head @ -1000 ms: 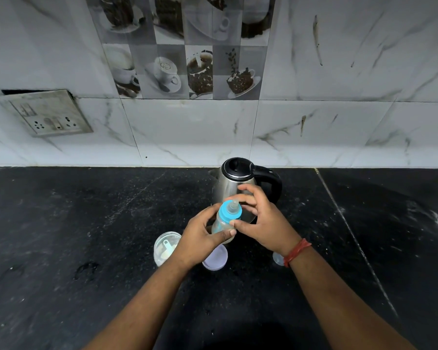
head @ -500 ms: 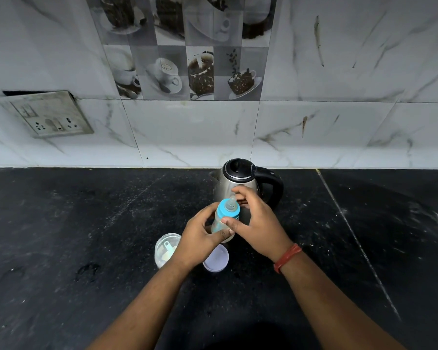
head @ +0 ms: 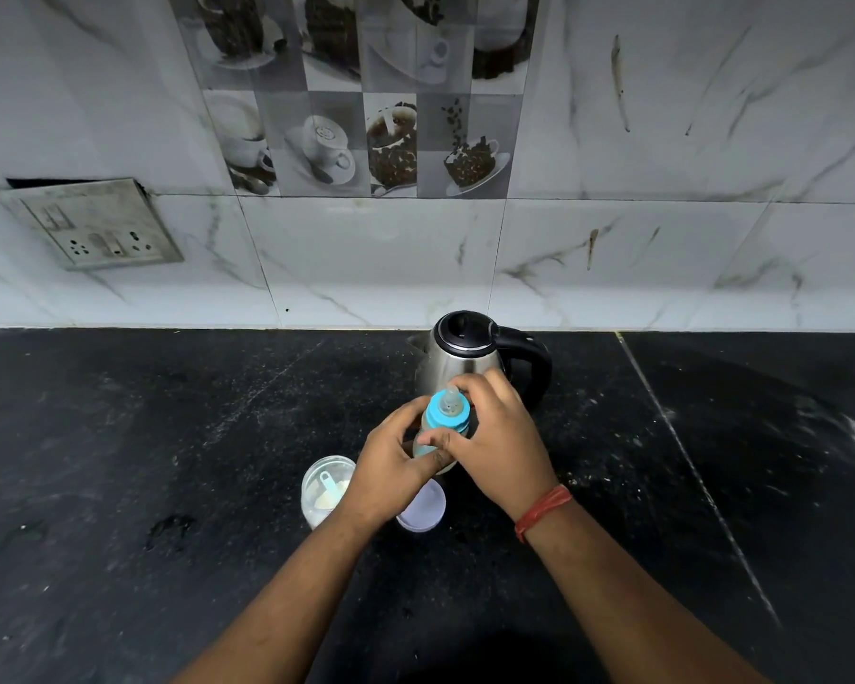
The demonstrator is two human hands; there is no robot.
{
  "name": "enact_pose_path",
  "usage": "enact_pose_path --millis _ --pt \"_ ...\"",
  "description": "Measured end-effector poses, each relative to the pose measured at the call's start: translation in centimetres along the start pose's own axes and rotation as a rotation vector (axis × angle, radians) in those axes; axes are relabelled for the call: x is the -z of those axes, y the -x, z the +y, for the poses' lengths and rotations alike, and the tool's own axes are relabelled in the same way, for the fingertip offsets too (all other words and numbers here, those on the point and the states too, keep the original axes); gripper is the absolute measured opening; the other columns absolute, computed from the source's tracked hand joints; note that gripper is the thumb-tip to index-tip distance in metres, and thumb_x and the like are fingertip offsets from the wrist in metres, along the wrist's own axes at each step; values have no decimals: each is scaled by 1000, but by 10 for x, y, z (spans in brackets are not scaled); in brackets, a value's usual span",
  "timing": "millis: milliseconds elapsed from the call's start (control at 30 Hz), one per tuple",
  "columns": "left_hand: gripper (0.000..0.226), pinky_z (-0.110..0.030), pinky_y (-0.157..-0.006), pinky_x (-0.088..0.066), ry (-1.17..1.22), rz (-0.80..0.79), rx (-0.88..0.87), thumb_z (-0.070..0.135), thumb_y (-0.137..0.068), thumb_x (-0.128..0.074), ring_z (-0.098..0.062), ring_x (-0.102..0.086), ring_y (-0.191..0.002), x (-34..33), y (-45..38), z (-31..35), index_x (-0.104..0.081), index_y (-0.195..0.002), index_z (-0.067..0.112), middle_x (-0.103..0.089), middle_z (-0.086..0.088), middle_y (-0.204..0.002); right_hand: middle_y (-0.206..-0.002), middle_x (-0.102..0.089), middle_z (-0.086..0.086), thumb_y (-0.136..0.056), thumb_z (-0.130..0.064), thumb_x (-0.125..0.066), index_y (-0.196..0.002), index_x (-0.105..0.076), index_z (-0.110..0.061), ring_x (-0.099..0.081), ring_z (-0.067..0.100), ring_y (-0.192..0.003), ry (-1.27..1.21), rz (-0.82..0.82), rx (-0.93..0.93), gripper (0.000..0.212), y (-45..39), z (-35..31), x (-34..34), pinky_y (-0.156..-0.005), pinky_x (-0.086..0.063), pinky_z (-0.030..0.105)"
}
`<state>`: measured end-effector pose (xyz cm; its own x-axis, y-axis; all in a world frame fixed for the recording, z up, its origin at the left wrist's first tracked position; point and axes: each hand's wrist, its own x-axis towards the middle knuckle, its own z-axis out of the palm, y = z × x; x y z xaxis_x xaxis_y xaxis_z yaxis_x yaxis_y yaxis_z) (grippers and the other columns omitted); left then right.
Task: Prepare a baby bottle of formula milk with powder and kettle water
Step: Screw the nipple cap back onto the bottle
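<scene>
Black stone counter [head: 119, 461] running back to the tiled wall edge, with open surface at far left and far right; near centre, an open powder container [head: 324, 491] holding a scoop, and just right of it a round lid [head: 423, 508] lying flat. Left hand [head: 391, 466], fingers curled round the body of the baby bottle [head: 440, 427], which is held slightly tilted above the counter in front of the steel kettle [head: 470, 357]. Right hand [head: 499, 446], fingers and thumb curled about the bottle's blue collar, a red thread band [head: 544, 510] at the wrist.
</scene>
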<state>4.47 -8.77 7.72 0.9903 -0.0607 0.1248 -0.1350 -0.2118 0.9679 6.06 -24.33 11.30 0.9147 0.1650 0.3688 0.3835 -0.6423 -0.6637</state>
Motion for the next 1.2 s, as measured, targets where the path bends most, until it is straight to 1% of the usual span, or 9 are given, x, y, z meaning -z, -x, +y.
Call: enact_pose_path --millis 200,333,500,667,833,933,1000,1100,1200 --pt "54 -32 -100 -57 21 -9 9 10 -85 -85 -10 -68 -116 3 1 -3 -64 -133 23 -72 7 -125 -115 -58 -13 -80 -33 -83 -124 -64 -23 -55 5 -110 -65 -207 37 48 -9 7 20 -100 -47 30" --pt "55 -34 -101 -57 16 -27 12 14 -84 -86 -11 -69 -115 2 2 -2 -64 -133 24 -71 7 -124 -121 -61 -14 -82 -27 -82 -131 -64 -23 -57 2 -114 -85 -310 27 53 -16 9 32 -104 -45 27" --pt "58 -45 -102 -56 -33 -30 -13 24 -81 -87 -14 -68 -118 2 1 -3 -64 -134 26 -70 6 -126 -112 -58 -19 -78 -28 -82 -123 -66 -25 -58 3 -107 -75 -291 39 47 -13 6 32 -98 -47 27" --pt "57 -46 -103 -55 -25 -56 -31 20 -82 -87 -14 -67 -118 2 3 0 -65 -133 30 -71 8 -126 -110 -59 -18 -78 -21 -80 -120 -69 -23 -59 3 -106 -102 -275 46 44 -10 3 35 -97 -48 25" --pt "57 -45 -105 -54 -44 -78 -55 28 -80 -86 -14 -66 -120 3 3 8 -62 -128 47 -70 11 -126 -113 -60 -16 -76 -8 -76 -122 -69 -19 -59 3 -110 -175 -300 37 48 -10 2 40 -98 -46 19" --pt "58 -45 -106 -54 -55 -94 -46 28 -81 -87 -13 -66 -121 4 4 8 -61 -127 53 -69 12 -128 -112 -58 -20 -75 1 -72 -122 -69 -19 -58 3 -113 -257 -305 9 51 -9 2 42 -98 -45 16" --pt "59 -47 -106 -54 -53 -101 -35 27 -82 -87 -13 -66 -122 5 5 5 -61 -129 51 -69 11 -129 -112 -57 -21 -75 4 -70 -123 -70 -19 -58 4 -114 -291 -302 -7 53 -10 2 43 -99 -46 17" --pt "59 -47 -105 -54 -41 -97 -29 21 -83 -86 -12 -66 -121 5 7 2 -61 -130 47 -69 10 -128 -114 -58 -17 -74 2 -70 -123 -70 -19 -58 3 -114 -239 -318 25 53 -9 2 42 -98 -43 13" --pt "57 -48 -105 -54 -29 -97 -36 22 -83 -86 -15 -66 -120 3 8 0 -63 -133 36 -70 7 -127 -114 -57 -16 -73 -4 -72 -123 -69 -20 -58 5 -113 -211 -340 17 52 -7 3 37 -98 -44 15"
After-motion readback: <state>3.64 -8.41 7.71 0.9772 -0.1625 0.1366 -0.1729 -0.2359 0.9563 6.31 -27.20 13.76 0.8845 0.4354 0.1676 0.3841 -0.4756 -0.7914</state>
